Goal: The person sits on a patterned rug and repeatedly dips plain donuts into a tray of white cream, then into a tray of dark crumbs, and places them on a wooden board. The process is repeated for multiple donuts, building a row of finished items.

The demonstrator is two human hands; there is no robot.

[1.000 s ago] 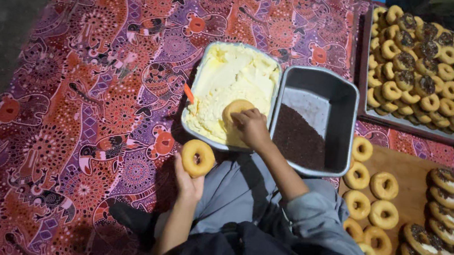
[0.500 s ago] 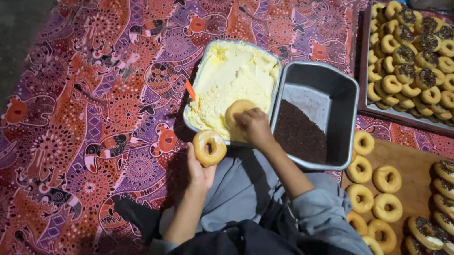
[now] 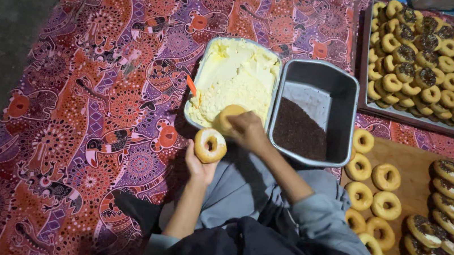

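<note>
Two doughnuts are in hand: the right hand [image 3: 246, 131] closes its fingers over a plain doughnut [image 3: 229, 116] and presses it down at the near edge of the cream tray [image 3: 204, 73], a metal tray filled with pale yellow cream; the left hand [image 3: 200, 167] grips a second doughnut [image 3: 209, 145] from below, held upright just in front of that tray with its ring facing the camera; an orange spatula handle [image 3: 192, 85] pokes out of the cream at the left rim; touching the cream tray on its right stands a grey pan [image 3: 344, 95] holding dark chocolate sprinkles [image 3: 299, 133]; further right, plain ring doughnuts lie on a wooden board [image 3: 422, 167], with topped ones in a row along its right side; a far tray [image 3: 427, 120] carries a heap of more; all rest on a patterned red and purple mat [image 3: 67, 126].
</note>
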